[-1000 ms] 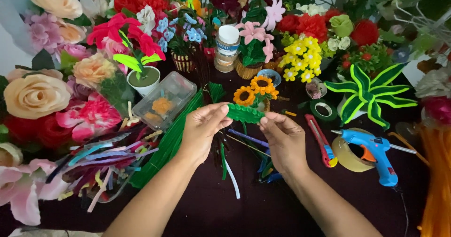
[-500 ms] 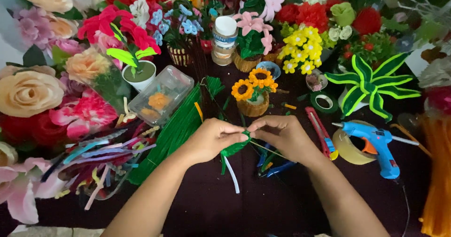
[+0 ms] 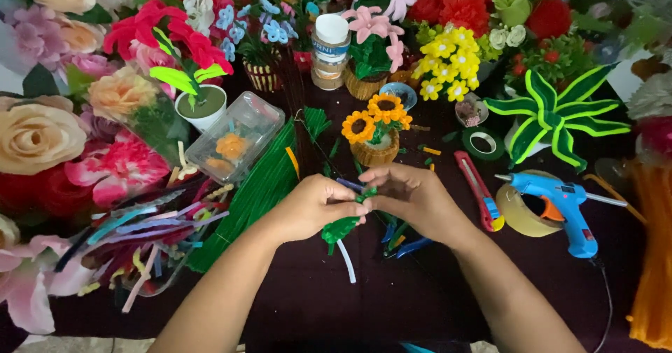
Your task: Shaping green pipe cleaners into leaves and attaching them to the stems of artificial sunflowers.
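Both hands meet over the middle of the dark surface, fingers pinched together on a green pipe-cleaner piece: the left hand is curled nearly closed around its upper end, and the right hand closes on the same piece from the other side, fingertips touching the left's. The green piece hangs just below the knuckles, with a white stem end trailing down from it toward the near edge; how the two are joined is hard to make out under the fingers. The only bare stretch of surface lies between the forearms and the near edge. Everywhere else is crowded. Just left of the left wrist runs a long bundle of green pipe cleaners, and beyond it a heap of mixed coloured stems and a clear plastic box. Directly behind the hands stands a small basket of orange sunflowers, close to the fingertips. To the right lie a red utility knife, a roll of tape and a blue glue gun, near the right forearm but apart from it. Under the hands, blue stems poke out. A bank of artificial flowers rims the far and left sides.
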